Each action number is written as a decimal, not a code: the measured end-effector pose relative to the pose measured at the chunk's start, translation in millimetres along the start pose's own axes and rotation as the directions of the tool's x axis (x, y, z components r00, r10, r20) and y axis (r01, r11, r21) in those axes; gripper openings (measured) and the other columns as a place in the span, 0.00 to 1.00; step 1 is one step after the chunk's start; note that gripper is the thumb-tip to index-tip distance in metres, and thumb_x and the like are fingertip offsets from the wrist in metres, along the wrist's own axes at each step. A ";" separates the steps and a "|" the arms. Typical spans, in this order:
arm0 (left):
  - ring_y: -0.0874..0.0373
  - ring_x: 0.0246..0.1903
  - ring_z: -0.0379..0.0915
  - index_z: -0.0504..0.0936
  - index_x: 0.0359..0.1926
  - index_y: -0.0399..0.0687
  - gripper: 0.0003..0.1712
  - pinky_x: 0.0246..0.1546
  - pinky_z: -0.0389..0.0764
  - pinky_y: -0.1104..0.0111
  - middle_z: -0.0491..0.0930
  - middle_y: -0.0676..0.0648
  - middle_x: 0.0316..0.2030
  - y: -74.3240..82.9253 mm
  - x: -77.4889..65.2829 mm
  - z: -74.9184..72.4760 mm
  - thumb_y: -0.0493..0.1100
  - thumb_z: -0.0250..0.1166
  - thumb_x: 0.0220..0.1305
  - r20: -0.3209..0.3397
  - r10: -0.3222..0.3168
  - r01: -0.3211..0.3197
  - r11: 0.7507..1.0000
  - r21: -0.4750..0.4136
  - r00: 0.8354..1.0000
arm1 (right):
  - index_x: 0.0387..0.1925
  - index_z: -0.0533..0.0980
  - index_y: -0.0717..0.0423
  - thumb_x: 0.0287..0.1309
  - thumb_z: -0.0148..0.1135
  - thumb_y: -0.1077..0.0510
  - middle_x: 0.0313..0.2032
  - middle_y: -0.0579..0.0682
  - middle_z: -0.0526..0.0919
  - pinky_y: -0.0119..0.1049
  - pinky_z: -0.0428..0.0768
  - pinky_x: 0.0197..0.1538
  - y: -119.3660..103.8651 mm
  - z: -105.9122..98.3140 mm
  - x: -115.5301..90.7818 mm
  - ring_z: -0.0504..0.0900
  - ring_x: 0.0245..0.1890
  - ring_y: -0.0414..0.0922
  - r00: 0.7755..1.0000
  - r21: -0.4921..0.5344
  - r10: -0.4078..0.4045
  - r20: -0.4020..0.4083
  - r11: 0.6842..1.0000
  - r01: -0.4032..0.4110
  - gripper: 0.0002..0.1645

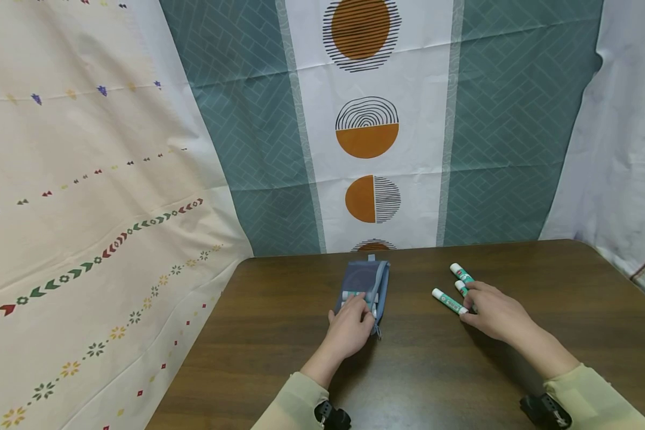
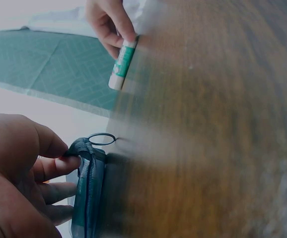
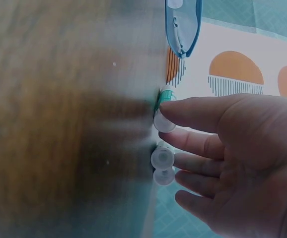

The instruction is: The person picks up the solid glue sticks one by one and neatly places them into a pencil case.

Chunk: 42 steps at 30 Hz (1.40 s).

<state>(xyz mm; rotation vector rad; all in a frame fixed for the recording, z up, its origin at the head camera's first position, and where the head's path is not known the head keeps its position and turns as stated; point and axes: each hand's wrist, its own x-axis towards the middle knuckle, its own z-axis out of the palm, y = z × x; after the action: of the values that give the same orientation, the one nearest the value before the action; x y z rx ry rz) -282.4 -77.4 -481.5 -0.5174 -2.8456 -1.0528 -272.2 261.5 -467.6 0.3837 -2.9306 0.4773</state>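
A blue zip pouch with a see-through mesh front lies toward the far side of the table. White and teal sticks show inside it. My left hand pinches the pouch's near corner between thumb and index finger, seen close in the left wrist view. Three green-and-white glue sticks lie to the right. With thumb and index finger, my right hand pinches the near end of the leftmost glue stick. Its other fingers rest by the second glue stick and the farthest glue stick.
The brown wooden table ends at a far edge just behind the pouch. A teal-and-white patterned curtain hangs behind it, and a cream patterned cloth drapes along the left side.
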 end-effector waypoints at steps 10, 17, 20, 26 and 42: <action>0.38 0.81 0.61 0.74 0.29 0.53 0.13 0.68 0.47 0.15 0.74 0.41 0.77 -1.2 0.1 0.2 0.39 0.58 0.76 0.001 0.000 0.000 1.000 -0.002 1.000 | 0.30 0.83 0.48 0.62 0.79 0.55 0.61 0.66 0.82 0.56 0.83 0.41 -0.9 0.5 0.5 0.83 0.57 0.64 1.000 -0.008 -0.005 -0.011 1.000 0.005 0.10; 0.38 0.81 0.61 0.75 0.29 0.53 0.13 0.68 0.46 0.15 0.74 0.41 0.77 -1.9 -0.3 0.8 0.39 0.58 0.76 0.000 -0.004 0.004 1.000 -0.002 1.000 | 0.31 0.84 0.48 0.61 0.79 0.56 0.64 0.69 0.80 0.59 0.84 0.43 -2.3 0.0 0.5 0.80 0.64 0.70 1.000 -0.005 -0.006 -0.003 1.000 0.006 0.08; 0.38 0.81 0.61 0.74 0.29 0.53 0.13 0.68 0.46 0.15 0.74 0.41 0.77 -2.0 -0.5 0.7 0.39 0.58 0.76 0.000 -0.003 0.003 1.000 -0.003 1.000 | 0.30 0.84 0.47 0.61 0.80 0.56 0.64 0.69 0.80 0.58 0.83 0.42 -2.4 0.2 0.1 0.81 0.63 0.70 1.000 -0.005 -0.009 -0.005 1.000 0.009 0.09; 0.39 0.81 0.60 0.74 0.29 0.53 0.13 0.68 0.46 0.15 0.73 0.41 0.78 -1.9 -0.8 0.2 0.39 0.58 0.76 0.003 -0.001 0.001 1.000 -0.007 1.000 | 0.30 0.84 0.48 0.61 0.79 0.56 0.63 0.69 0.81 0.57 0.84 0.42 -2.6 1.4 0.1 0.81 0.62 0.70 1.000 -0.011 -0.017 -0.020 1.000 0.017 0.09; 0.38 0.81 0.61 0.75 0.29 0.53 0.13 0.68 0.47 0.15 0.74 0.41 0.77 0.2 -0.2 -1.0 0.39 0.59 0.76 0.003 0.000 0.000 1.000 -0.008 1.000 | 0.34 0.86 0.52 0.64 0.77 0.56 0.63 0.69 0.82 0.53 0.83 0.37 -6.3 0.4 0.8 0.84 0.59 0.65 0.997 -0.016 -0.027 -0.076 1.000 0.026 0.06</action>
<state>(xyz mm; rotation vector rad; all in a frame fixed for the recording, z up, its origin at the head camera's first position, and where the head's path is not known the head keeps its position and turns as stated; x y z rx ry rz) -282.2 -78.0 -480.6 -0.5193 -2.8452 -1.0646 -271.3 255.4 -466.0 0.3930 -2.8507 0.4555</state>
